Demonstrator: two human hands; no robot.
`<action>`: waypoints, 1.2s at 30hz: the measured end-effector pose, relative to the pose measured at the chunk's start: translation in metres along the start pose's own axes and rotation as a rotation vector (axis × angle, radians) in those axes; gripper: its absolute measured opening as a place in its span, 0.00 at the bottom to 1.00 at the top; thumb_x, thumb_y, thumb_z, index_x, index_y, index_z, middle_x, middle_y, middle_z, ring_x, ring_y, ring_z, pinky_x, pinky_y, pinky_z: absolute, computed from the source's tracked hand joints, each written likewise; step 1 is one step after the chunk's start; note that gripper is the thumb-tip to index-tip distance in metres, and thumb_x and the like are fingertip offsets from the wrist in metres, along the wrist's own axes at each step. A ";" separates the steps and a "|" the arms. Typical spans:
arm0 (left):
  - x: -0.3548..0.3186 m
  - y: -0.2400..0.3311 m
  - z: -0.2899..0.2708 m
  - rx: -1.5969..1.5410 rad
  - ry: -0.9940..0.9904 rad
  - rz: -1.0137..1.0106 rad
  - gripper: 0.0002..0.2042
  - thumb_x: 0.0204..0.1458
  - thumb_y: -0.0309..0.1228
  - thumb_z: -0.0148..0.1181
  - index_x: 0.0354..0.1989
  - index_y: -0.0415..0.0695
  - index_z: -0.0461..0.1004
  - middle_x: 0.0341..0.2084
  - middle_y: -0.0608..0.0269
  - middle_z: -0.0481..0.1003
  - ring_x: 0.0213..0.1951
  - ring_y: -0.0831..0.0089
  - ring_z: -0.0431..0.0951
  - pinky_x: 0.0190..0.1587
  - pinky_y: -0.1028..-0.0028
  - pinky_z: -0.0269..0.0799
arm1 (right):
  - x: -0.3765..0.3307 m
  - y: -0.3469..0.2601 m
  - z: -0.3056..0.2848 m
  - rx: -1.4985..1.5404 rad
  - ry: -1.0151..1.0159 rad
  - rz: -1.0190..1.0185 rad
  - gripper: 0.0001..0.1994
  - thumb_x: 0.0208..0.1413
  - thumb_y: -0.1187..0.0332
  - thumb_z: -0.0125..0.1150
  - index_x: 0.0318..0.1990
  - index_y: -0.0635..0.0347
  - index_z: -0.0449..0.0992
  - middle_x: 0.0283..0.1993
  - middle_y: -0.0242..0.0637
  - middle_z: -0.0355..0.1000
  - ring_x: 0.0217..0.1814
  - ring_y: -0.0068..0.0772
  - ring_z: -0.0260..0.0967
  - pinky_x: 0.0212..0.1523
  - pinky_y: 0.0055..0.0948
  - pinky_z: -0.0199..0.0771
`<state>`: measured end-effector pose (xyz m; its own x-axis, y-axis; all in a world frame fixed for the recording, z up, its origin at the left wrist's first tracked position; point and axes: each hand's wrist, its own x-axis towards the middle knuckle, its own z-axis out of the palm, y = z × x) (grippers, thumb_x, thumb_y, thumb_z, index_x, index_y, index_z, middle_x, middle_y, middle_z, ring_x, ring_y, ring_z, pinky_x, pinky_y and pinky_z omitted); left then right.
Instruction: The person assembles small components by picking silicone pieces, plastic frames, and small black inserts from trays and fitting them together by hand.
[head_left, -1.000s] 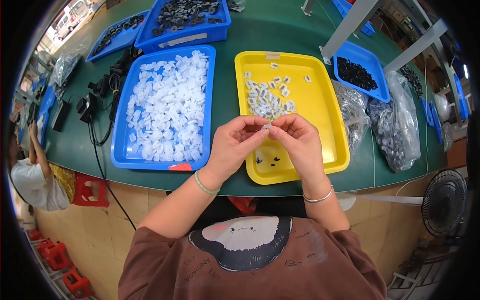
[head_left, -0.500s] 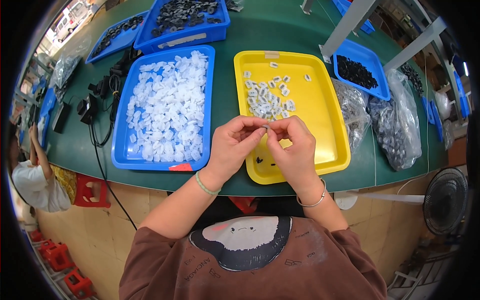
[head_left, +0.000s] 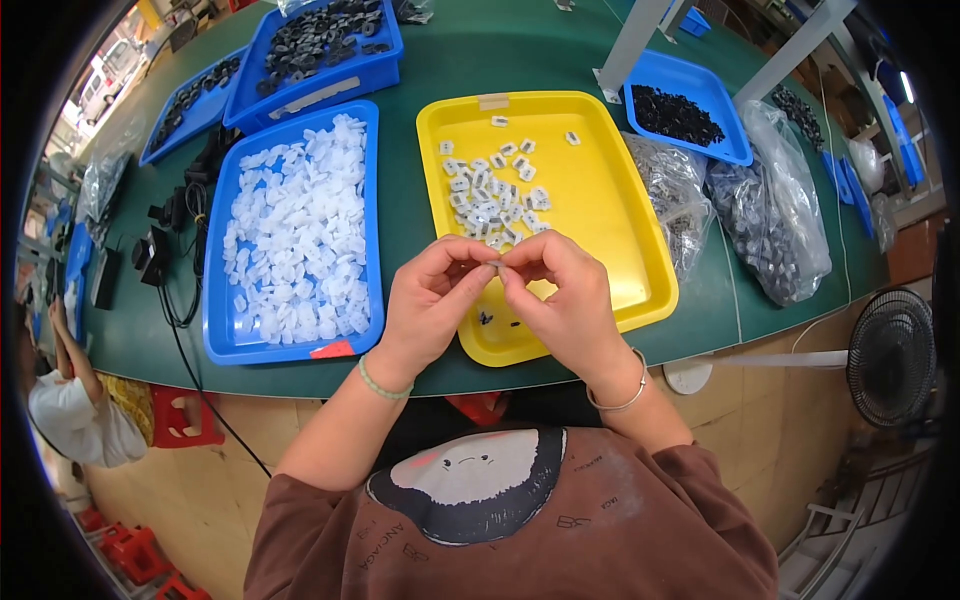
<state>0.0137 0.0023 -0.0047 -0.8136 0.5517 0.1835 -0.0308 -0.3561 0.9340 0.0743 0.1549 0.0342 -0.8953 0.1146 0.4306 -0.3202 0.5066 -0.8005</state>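
Note:
Over the near left part of a yellow tray (head_left: 610,220), my left hand (head_left: 425,305) and my right hand (head_left: 562,300) meet fingertip to fingertip. Both are closed in a pinch around one small greyish part (head_left: 497,266), mostly covered by the fingers. Just beyond them in the tray lies a loose cluster of small white pieces with dark middles (head_left: 490,200). Two tiny black bits (head_left: 486,318) rest on the tray floor below my hands. To the left stands a blue tray (head_left: 371,220) heaped with translucent white plastic pieces (head_left: 300,225).
Blue trays of black rings (head_left: 325,45) stand at the far left. Black cables (head_left: 185,290) run beside the white pieces. Right of the yellow tray are filled plastic bags (head_left: 765,210), a blue tray of black parts (head_left: 680,118) and metal posts (head_left: 635,50). Another person (head_left: 80,410) sits at left.
The view has turned slightly, so the trays appear farther left. My hands keep their pinch on the small part, still over the yellow tray.

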 end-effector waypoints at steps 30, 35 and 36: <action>0.007 -0.007 -0.004 -0.130 0.169 -0.049 0.09 0.56 0.21 0.55 0.45 0.37 0.70 0.39 0.61 0.75 0.43 0.73 0.78 0.49 0.76 0.72 | -0.026 0.100 -0.153 -0.543 0.354 0.334 0.04 0.51 0.76 0.61 0.34 0.66 0.78 0.31 0.40 0.76 0.28 0.30 0.72 0.31 0.28 0.70; 0.006 -0.003 -0.005 -0.146 0.199 -0.072 0.09 0.56 0.21 0.56 0.45 0.37 0.70 0.39 0.61 0.75 0.44 0.73 0.77 0.48 0.77 0.72 | -0.014 0.066 -0.140 -0.005 0.384 0.441 0.05 0.56 0.75 0.59 0.37 0.67 0.77 0.33 0.35 0.77 0.30 0.21 0.72 0.32 0.20 0.72; 0.007 -0.001 -0.003 -0.165 0.192 -0.093 0.09 0.56 0.21 0.56 0.45 0.37 0.70 0.39 0.62 0.75 0.44 0.74 0.77 0.48 0.77 0.72 | -0.013 0.056 -0.132 0.152 0.369 0.383 0.05 0.56 0.76 0.59 0.39 0.67 0.77 0.33 0.35 0.77 0.31 0.20 0.73 0.34 0.19 0.73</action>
<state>0.0059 0.0041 -0.0055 -0.8976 0.4403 0.0232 -0.1919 -0.4376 0.8784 0.1091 0.2943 0.0385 -0.7973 0.5721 0.1924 -0.0585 0.2440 -0.9680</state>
